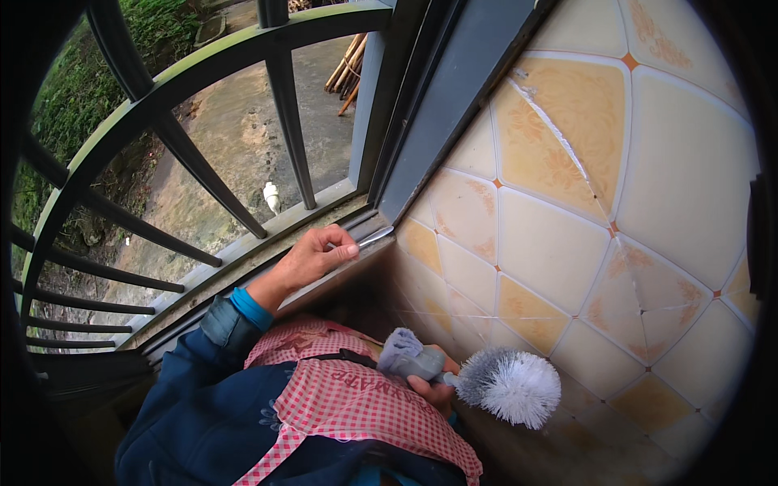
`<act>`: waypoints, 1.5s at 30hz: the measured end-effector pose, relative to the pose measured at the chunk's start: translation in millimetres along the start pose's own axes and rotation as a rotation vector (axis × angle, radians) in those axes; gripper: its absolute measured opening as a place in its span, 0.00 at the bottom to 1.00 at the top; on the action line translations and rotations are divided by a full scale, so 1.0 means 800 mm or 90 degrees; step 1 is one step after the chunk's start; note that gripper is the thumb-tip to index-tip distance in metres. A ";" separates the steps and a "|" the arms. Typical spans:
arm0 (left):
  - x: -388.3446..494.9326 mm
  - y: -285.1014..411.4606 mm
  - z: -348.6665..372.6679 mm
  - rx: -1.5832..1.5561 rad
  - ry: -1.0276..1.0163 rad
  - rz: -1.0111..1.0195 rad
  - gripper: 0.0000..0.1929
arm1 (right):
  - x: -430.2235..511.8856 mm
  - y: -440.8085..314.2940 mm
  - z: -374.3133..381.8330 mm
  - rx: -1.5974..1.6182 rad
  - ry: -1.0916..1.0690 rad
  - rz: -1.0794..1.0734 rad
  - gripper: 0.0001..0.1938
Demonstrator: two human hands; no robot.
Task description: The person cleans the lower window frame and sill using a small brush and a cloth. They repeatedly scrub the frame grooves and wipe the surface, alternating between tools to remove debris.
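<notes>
My left hand pinches a slim shiny metal tool between thumb and fingers. Its flat tip reaches the corner of the window sill track, where the frame meets the tiled wall; the tool's other end is hidden in the hand. Close to my body, my right hand grips a grey plastic brush handle. A round brush head with white and grey bristles points to the right from it. At the handle's other side sits a lavender-grey fabric or sponge piece.
Dark metal window bars stand to the left, with a curved rail. A grey window frame post meets the patterned tiled wall on the right. Outside are bundled sticks and a white object. I wear a red-checked apron.
</notes>
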State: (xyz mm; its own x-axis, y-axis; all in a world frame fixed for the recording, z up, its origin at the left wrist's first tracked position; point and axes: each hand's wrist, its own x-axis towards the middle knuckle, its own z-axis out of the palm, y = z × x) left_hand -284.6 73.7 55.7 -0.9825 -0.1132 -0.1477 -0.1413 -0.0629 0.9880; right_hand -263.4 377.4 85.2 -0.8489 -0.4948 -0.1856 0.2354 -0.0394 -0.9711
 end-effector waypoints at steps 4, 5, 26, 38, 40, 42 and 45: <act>-0.005 0.016 0.001 0.351 0.077 0.179 0.08 | 0.009 -0.002 0.001 0.009 -0.015 -0.001 0.17; -0.004 0.021 -0.002 0.428 0.071 0.195 0.07 | 0.010 -0.003 0.001 0.009 -0.015 -0.001 0.17; 0.009 0.010 -0.014 -0.023 0.015 0.017 0.11 | 0.013 0.022 -0.020 0.031 -0.124 0.024 0.23; 0.027 -0.011 -0.023 -0.223 -0.098 -0.205 0.08 | 0.009 0.022 -0.018 0.054 -0.102 0.037 0.23; 0.031 -0.016 -0.027 -0.193 -0.107 -0.238 0.08 | 0.009 0.022 -0.018 0.051 -0.099 0.047 0.23; 0.034 -0.018 -0.029 -0.135 -0.091 -0.275 0.08 | 0.009 0.022 -0.018 0.055 -0.100 0.050 0.23; 0.035 -0.015 -0.026 0.093 -0.085 -0.251 0.09 | 0.010 0.023 -0.018 0.067 -0.104 0.051 0.23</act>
State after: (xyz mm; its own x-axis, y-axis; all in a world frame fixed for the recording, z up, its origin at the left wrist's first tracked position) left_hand -307.5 50.5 38.7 -0.8554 0.0209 -0.5175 -0.5153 0.0662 0.8545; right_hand -272.6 385.7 63.9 -0.7390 -0.6344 -0.2268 0.3543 -0.0797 -0.9317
